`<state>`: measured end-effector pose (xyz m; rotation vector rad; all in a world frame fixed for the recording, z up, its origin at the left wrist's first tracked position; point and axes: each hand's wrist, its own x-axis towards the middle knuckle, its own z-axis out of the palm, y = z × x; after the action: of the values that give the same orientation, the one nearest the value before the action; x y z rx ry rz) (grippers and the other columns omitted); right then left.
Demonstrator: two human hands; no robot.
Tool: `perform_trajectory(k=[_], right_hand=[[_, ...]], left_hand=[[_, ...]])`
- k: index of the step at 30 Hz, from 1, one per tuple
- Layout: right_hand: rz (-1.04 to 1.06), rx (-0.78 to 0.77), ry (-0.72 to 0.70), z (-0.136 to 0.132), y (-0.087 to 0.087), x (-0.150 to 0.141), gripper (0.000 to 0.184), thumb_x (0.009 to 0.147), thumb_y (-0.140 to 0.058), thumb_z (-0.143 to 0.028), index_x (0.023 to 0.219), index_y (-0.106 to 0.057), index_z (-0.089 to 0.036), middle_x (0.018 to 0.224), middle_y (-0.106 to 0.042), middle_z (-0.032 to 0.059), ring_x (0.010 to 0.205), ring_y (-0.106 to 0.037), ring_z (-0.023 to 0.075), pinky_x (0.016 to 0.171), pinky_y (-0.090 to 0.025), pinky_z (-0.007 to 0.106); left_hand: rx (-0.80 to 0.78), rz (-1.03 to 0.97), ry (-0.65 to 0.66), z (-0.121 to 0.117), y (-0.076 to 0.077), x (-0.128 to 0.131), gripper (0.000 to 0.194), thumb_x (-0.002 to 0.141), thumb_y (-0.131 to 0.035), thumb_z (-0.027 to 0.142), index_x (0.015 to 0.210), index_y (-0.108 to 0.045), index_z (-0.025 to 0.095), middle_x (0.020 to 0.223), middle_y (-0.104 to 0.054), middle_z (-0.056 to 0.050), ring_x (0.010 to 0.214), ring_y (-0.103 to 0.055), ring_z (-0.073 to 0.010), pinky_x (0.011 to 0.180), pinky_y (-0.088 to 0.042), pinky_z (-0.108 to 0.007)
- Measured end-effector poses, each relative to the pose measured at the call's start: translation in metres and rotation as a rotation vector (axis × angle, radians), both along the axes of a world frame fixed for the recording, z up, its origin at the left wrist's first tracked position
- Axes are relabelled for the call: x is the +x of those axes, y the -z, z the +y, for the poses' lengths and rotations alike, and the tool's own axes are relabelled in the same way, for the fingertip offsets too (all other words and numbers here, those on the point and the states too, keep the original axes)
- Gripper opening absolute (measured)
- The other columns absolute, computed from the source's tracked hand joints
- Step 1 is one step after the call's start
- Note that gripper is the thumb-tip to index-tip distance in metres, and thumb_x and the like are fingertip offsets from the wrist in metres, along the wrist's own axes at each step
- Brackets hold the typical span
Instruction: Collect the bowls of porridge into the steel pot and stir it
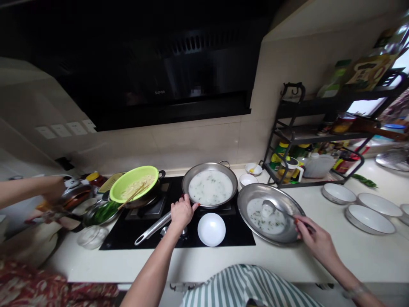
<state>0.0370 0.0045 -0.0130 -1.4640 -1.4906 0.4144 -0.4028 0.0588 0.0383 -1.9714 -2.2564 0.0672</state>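
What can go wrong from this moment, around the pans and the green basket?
The left hand grips the pan handle close to the rim; if the metal is hot, the fingers might get burned.
The right hand holds a ladle dipped in the milky soup; lifting it may drip on the counter.
The green basket leans with chopsticks over its rim, so a bump could tip them out.

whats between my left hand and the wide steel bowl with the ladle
In the head view, a round white bowl sits between your left hand and the wide steel bowl; a steel pan of white liquid is behind it.
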Motion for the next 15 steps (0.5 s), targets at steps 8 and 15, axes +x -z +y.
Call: perform_trajectory(k=[8, 15], right_hand=[[-0.091, 0.233, -0.033, -0.002, -0.023, -0.013, 0.02, 0.082, -0.059, -0.036, 0.093, -0.068, -0.021, 0.076, -0.071, 0.0067, 0.062, -0.067, 0.0201, 0.063, -0.057, 0.033], [0.631, 0.138, 0.166, 0.041, -0.079, -0.065, 0.028, 0.077, -0.066, -0.045, 0.089, -0.061, -0.021, 0.054, -0.061, 0.0012, 0.053, -0.063, 0.0215, 0.051, -0.051, 0.034]], left_hand=[[0.002, -0.008, -0.001, 0.001, -0.001, -0.001, 0.063, 0.091, -0.033, 0.062, 0.121, -0.05, 0.009, 0.1, -0.065, -0.018, 0.088, -0.065, -0.0315, 0.079, -0.042, -0.04], [-0.012, -0.021, -0.011, 0.001, -0.002, 0.0, 0.064, 0.09, -0.032, 0.062, 0.121, -0.05, 0.009, 0.101, -0.065, -0.019, 0.09, -0.065, -0.0313, 0.08, -0.041, -0.04]])
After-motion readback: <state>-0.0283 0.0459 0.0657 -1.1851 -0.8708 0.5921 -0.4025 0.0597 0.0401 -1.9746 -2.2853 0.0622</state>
